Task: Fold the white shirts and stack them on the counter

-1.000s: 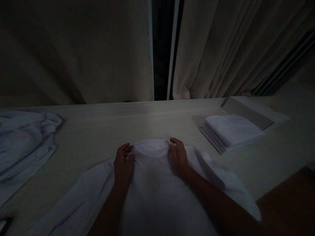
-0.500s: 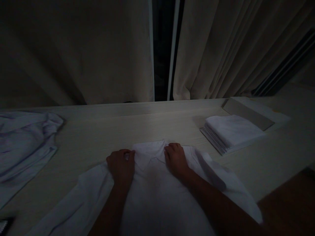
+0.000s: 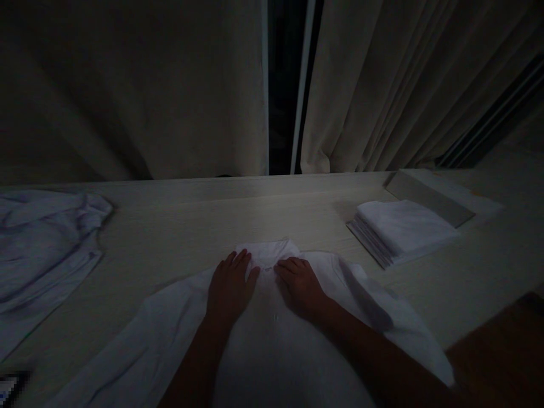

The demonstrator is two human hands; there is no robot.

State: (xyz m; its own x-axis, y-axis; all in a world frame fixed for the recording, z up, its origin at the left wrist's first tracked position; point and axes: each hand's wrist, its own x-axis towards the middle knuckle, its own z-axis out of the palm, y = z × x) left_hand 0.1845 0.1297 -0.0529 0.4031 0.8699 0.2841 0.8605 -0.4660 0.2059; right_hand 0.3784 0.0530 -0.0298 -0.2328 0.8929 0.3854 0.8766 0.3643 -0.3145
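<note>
A white button-up shirt [image 3: 289, 351] lies spread front up before me, its collar [image 3: 267, 249] at the far end and its sleeves out to both sides. My left hand [image 3: 232, 286] rests flat on the left part of the collar, fingers stretched and thumb apart. On the collar's right side, my right hand [image 3: 300, 283] has its fingers bent together over the cloth near the top button; its thumb is hidden. Small buttons show down the shirt's middle.
Crumpled white cloth [image 3: 46, 243] lies at the left. A stack of folded white cloth [image 3: 403, 226] sits at the right, by a grey-sided flat piece [image 3: 429, 195]. Curtains [image 3: 204, 90] hang behind the pale table [image 3: 178, 226]. A blurred dark-edged object [image 3: 12, 388] is at lower left.
My left hand has let go of the collar's edge, moved right and flattened onto it. My right hand has shifted slightly left and down, toward the top button. The collar now lies flatter.
</note>
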